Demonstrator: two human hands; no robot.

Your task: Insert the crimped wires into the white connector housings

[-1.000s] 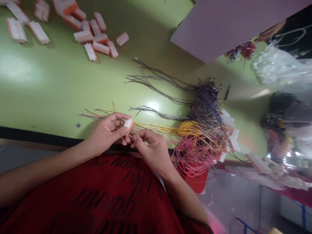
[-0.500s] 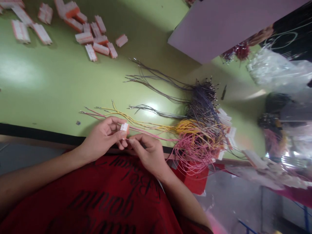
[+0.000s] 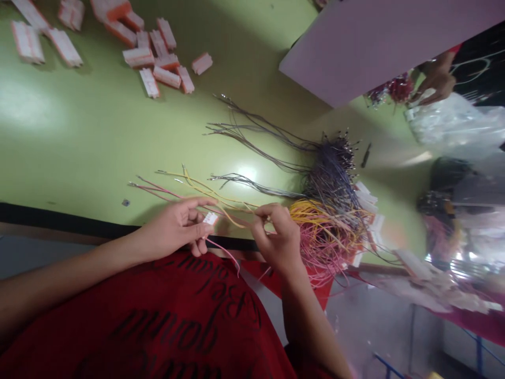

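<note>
My left hand (image 3: 183,226) is closed on a small white and orange connector housing (image 3: 211,218), pinched between thumb and fingers near the table edge. A pink wire (image 3: 224,248) hangs from the housing, curving down over the red shirt. To the right, my right hand (image 3: 278,234) pinches a yellow wire (image 3: 236,224) at its fingertips. Several other yellow wires (image 3: 197,184) and pink wires (image 3: 152,187) lie on the table, their metal-tipped ends pointing left. A tangled bundle of pink wires (image 3: 323,245) lies just right of my right hand.
Several white and orange housings (image 3: 168,77) lie scattered at the upper left. Dark wires (image 3: 331,163) and grey wires (image 3: 256,184) spread across the green table (image 3: 98,131). A pale purple panel (image 3: 355,47) stands at the top right; beyond it a co-worker's hand (image 3: 437,84) shows beside clear plastic (image 3: 445,123).
My right hand has moved right, away from the housing, to the yellow wires. The pink wire now hangs loose from the housing. The co-worker's hand has come further into view.
</note>
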